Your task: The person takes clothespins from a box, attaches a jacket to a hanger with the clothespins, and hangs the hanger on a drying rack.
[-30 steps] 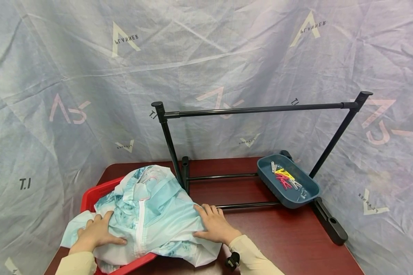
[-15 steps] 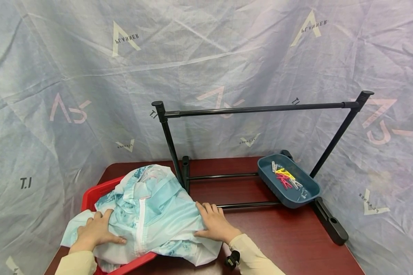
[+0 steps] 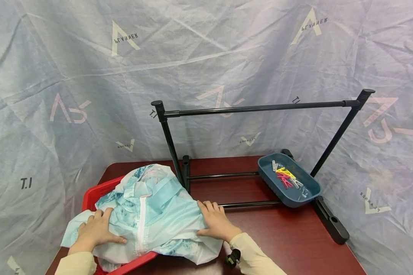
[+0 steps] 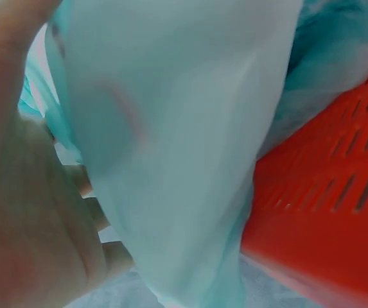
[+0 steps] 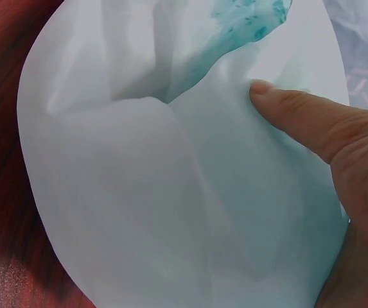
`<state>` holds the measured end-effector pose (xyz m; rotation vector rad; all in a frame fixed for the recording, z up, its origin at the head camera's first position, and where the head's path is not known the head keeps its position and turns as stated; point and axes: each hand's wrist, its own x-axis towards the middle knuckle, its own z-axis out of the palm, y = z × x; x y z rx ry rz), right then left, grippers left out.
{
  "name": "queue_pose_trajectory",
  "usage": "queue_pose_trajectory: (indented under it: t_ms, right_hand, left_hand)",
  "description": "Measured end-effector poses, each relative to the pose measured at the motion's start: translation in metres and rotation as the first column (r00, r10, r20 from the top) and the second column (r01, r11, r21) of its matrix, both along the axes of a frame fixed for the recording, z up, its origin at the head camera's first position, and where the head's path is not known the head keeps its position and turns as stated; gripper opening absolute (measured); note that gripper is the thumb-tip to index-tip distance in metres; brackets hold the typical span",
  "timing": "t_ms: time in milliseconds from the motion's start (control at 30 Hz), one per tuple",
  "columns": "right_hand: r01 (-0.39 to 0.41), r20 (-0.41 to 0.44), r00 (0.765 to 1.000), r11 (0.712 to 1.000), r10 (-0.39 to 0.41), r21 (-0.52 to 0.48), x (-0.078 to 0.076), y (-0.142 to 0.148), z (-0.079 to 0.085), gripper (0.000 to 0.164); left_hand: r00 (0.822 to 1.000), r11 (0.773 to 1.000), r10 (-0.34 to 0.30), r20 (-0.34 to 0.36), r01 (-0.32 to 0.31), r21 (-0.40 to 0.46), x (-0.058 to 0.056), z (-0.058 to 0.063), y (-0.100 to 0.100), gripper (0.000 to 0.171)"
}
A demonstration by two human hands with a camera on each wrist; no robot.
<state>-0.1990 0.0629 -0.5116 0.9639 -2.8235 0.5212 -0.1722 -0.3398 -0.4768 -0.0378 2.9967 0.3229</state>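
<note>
A pale blue and white jacket with a white front zipper lies heaped over a red basket, spilling past its rim on both sides. My left hand rests on the jacket's left part, fingers spread; in the left wrist view its thumb and fingers lie along the thin cloth beside the slotted basket wall. On the jacket's right side lies my right hand, fingers extended. The right wrist view has its thumb touching the white cloth. Folds of fabric hide part of the basket and some fingertips.
A black rack with a high crossbar and low rails stands on the dark red table. At its right base sits a blue tray with several coloured clothespins. Printed grey cloth hangs behind.
Both hands stay on the jacket in nearly the same places. Only a very slight shift of the head view shows.
</note>
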Motion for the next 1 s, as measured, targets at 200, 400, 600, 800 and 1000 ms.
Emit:
queue_pose_trajectory:
  t_ms: [200, 400, 600, 800, 1000]
  right_hand:
    - [0.013, -0.003, 1.0, 1.0, -0.013, -0.012, -0.001, 0.001, 0.0, 0.099]
    - [0.02, -0.013, 1.0, 0.999, -0.02, -0.026, -0.002, 0.002, 0.002, 0.101]
    - [0.038, -0.049, 0.998, 0.999, -0.039, -0.019, -0.005, 0.003, 0.003, 0.103]
    - [0.036, -0.088, 0.995, 0.998, -0.041, -0.058, -0.007, 0.006, 0.006, 0.102]
    - [0.038, -0.128, 0.991, 0.995, -0.049, -0.088, -0.007, 0.008, 0.01, 0.1]
  left_hand:
    - [0.997, 0.999, -0.041, -0.066, 0.04, -0.024, 0.001, 0.0, 0.0, 0.124]
    - [0.989, 0.997, -0.067, -0.133, 0.063, -0.039, 0.002, 0.0, 0.001, 0.122]
    - [0.978, 0.996, -0.079, -0.193, 0.071, -0.048, 0.004, 0.0, 0.002, 0.121]
    - [0.962, 0.995, -0.094, -0.256, 0.081, -0.06, 0.004, -0.001, 0.002, 0.122]
    - [0.941, 0.993, -0.114, -0.318, 0.1, -0.062, 0.005, 0.0, 0.003, 0.119]
